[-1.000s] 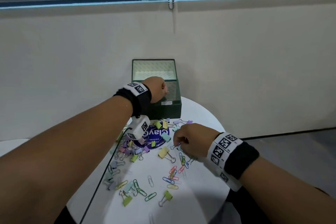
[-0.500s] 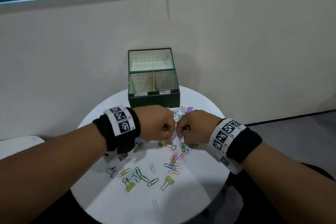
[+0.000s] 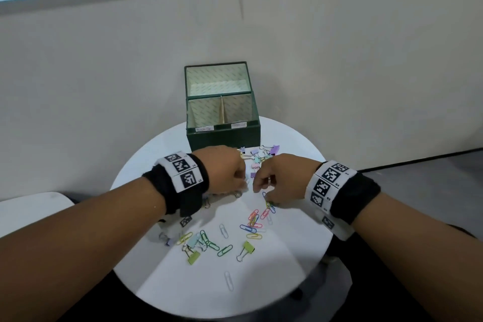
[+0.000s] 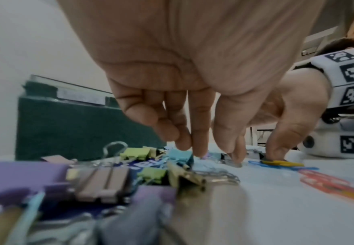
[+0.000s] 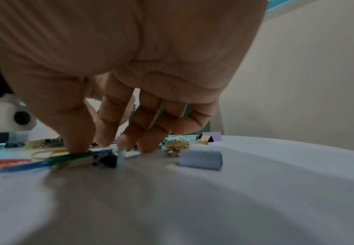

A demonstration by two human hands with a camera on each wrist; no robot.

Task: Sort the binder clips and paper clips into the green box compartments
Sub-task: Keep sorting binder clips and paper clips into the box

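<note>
- Head view: left hand (image 3: 224,174), fingers bunched, tips down on a blue binder clip (image 4: 181,156).
- Right hand (image 3: 283,180) fingertips press paper clips (image 3: 269,204) on the white table (image 3: 287,269); grip unclear.
- Green box (image 3: 223,136) behind.

1. The head view looks down and forward at the round table (image 3: 300,256), with the green box (image 3: 223,136) at 12 o'clock.
2. The left wrist view sits close to the tabletop, facing the box (image 4: 71,126).
3. The right wrist view sits equally low, facing the clips (image 5: 201,160).
4. All 3 share the clip pile.
</note>
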